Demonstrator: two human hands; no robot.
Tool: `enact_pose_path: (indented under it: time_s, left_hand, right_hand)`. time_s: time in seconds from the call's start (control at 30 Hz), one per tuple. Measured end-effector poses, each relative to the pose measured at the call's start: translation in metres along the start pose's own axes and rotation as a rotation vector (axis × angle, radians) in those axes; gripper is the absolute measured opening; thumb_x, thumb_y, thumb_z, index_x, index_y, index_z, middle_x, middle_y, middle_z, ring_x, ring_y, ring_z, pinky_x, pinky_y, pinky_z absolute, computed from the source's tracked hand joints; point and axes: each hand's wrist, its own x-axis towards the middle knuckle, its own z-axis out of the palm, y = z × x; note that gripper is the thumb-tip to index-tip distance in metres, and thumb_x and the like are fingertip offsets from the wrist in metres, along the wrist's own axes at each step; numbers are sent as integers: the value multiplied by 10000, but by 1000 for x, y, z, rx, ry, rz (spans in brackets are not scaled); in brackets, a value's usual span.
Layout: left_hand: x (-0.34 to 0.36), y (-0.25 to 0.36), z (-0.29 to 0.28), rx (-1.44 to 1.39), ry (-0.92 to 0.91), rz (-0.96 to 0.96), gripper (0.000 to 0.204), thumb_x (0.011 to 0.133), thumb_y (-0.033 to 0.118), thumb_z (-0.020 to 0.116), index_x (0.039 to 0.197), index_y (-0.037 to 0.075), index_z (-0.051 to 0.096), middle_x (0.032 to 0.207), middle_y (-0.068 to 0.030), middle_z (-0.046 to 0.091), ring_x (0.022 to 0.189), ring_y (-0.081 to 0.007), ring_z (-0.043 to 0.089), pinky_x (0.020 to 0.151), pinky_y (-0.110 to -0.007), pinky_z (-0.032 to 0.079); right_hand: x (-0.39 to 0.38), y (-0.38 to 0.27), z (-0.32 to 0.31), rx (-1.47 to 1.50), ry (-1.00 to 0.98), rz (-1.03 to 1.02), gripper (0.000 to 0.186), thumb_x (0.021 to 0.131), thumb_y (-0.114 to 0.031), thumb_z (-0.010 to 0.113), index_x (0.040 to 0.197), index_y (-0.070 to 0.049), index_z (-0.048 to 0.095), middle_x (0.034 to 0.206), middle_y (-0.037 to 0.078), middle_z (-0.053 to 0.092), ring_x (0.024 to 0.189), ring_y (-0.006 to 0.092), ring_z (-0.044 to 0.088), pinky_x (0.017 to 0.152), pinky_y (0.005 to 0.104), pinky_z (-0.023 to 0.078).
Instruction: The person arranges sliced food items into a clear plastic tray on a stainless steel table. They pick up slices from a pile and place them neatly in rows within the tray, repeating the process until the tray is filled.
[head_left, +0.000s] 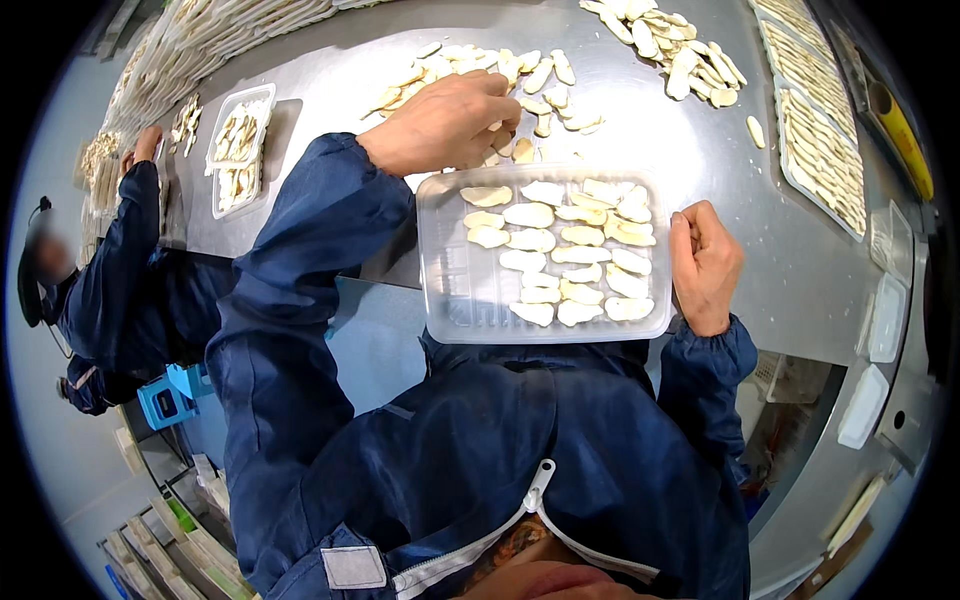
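In front of me a clear plastic tray [445,290] holds rows of pale, flat, elongated slices [530,215]; its left strip is bare. My left hand [445,122] reaches past the tray's far left corner to a loose heap of such slices [430,68]. Its fingers are bent down among them, and the fingertips are partly hidden, so any slice between them does not show. Beside the tray's right rim, my right hand [707,265] is curled closed with the thumb close to the rim. What it holds, if anything, is hidden.
A second heap of slices [680,55] lies at the far right. Filled trays [820,165] line the right side; stacked filled trays [190,55] stand far left. Two smaller filled containers [240,150] sit left. Another person [120,265] works at the left. A yellow object [900,140] is far right.
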Motion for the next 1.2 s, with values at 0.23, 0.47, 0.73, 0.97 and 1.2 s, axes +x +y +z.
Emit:
enact_pose_path:
  time_s: [0.23,0.47,0.73,0.97,1.2]
  left_hand:
    - [-2,-9,10,55,42,-22,111,931,126,639,966,21,651,917,-95,582,830,-272,601,745,-373,512]
    - [-3,-11,10,-1,8,-44,120,931,120,644,977,10,641,920,-101,584,811,-262,610,718,-356,520]
    - [-6,-1,-1,-250,-15,-189,65,880,48,642,927,5,627,826,-93,600,727,-213,576,666,-336,493]
    - [-63,51,-14,-722,-24,-287,79,861,52,703,933,30,680,818,-37,668,719,-120,582,648,-249,465]
    - [-81,75,4,-575,18,-208,112,862,5,681,973,-6,673,865,-95,648,726,-207,613,668,-318,507]
  right_hand:
    - [1,1,0,-9,-12,-26,142,895,-77,624,790,-11,555,597,112,556,498,206,523,508,330,409]
    - [1,1,-1,-3,-3,-24,144,895,-81,625,787,-11,558,588,107,552,492,200,517,505,327,405]
    - [0,3,1,-25,5,-19,148,900,-92,619,789,-15,558,589,107,549,488,199,505,503,326,400]
    - [0,2,2,0,7,-14,144,901,-86,618,794,-9,561,592,102,541,497,183,499,508,320,397]
    - [-1,2,1,-7,5,-21,149,901,-83,624,788,-6,565,591,102,537,500,164,493,508,317,393]
